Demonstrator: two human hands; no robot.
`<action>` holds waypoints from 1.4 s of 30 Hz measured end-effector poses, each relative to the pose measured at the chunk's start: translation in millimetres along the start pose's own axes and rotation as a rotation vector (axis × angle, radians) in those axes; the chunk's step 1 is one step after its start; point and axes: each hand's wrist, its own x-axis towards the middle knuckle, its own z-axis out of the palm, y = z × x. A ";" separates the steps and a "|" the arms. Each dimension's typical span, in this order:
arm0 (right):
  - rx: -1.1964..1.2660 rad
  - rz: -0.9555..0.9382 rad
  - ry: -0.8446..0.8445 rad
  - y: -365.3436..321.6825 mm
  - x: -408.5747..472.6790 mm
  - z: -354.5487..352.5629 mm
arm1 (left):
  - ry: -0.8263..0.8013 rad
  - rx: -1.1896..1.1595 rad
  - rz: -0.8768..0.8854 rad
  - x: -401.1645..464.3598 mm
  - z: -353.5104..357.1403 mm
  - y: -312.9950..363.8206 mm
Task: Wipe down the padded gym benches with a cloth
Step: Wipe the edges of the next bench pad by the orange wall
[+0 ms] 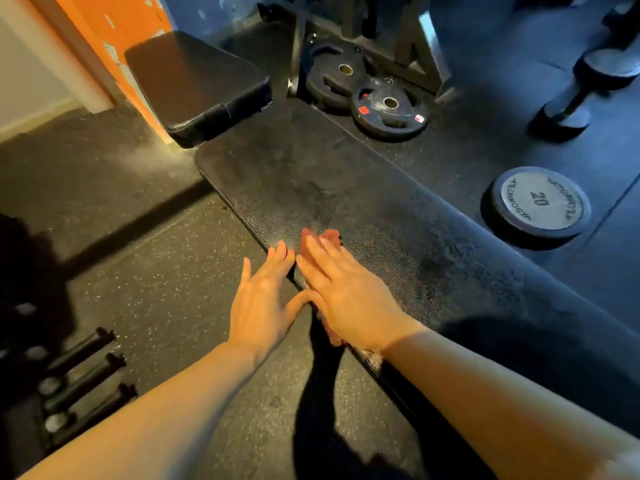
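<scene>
A long black padded bench (363, 188) runs from the middle of the view toward the lower right. My right hand (343, 289) lies flat on its near edge with straight fingers, pressing a reddish cloth (330, 235) whose ends show beyond the fingertips and under the wrist. My left hand (263, 299) hovers beside the bench edge, fingers spread and straight, its thumb touching my right hand. A second black padded seat (197, 84) stands raised at the bench's far end.
Weight plates (388, 105) lie on the floor behind the bench and a 20 plate (540, 202) lies to its right. Dumbbells (585, 88) sit at the far right; dumbbell handles (83, 375) lie at lower left. An orange wall (117, 26) rises behind the seat.
</scene>
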 end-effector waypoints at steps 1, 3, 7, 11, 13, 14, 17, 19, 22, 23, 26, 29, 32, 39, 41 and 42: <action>-0.001 -0.002 -0.015 14.9 1.3 -6.1 | -0.004 -0.001 -0.005 0.9 -0.7 0.9; -0.008 0.083 -0.036 46.1 7.9 -16.1 | -0.014 -0.003 -0.031 2.4 -2.0 3.7; -0.017 0.376 0.048 62.6 36.0 -19.7 | -0.037 -0.011 -0.058 1.0 -0.7 7.6; 0.095 0.388 -0.071 10.2 62.4 -7.1 | -0.028 -0.030 -0.037 -0.9 4.1 0.4; 0.136 0.241 -0.175 -7.0 68.3 -3.6 | -0.037 -0.057 -0.025 -1.8 3.0 -4.8; 0.115 0.148 -0.174 -3.7 69.4 -5.1 | -0.037 -0.065 -0.018 -1.4 -0.2 -7.7; -0.051 -0.013 -0.176 39.8 74.3 -17.5 | 0.011 -0.104 0.021 9.2 -15.9 -17.5; -0.048 0.175 -0.133 78.5 82.7 -31.5 | 0.071 -0.121 0.035 24.8 -31.4 -28.4; 0.010 0.606 -0.001 87.4 118.5 -35.0 | 0.074 -0.070 -0.005 65.9 -51.8 -54.2; 0.002 0.638 0.004 70.6 131.2 -24.7 | 0.054 -0.044 -0.027 79.3 -56.8 -61.4; 0.033 0.334 0.032 3.5 160.7 17.5 | 0.028 0.010 -0.076 105.4 -63.9 -79.2; -0.001 -0.004 -0.089 2.4 162.0 15.7 | 0.017 0.013 -0.150 112.5 -66.6 -92.8; 0.012 0.169 -0.148 63.0 162.5 -20.5 | 0.002 -0.007 -0.179 117.5 -71.7 -98.3; -0.005 0.473 0.065 19.7 214.5 9.5 | 0.010 -0.088 -0.263 136.4 -77.9 -112.0; 0.072 0.213 -0.006 -16.1 221.3 27.3 | -0.014 -0.072 -0.272 137.5 -78.7 -120.7; 0.092 0.088 -0.052 -16.8 221.6 27.2 | -0.037 -0.061 -0.265 138.2 -79.0 -125.6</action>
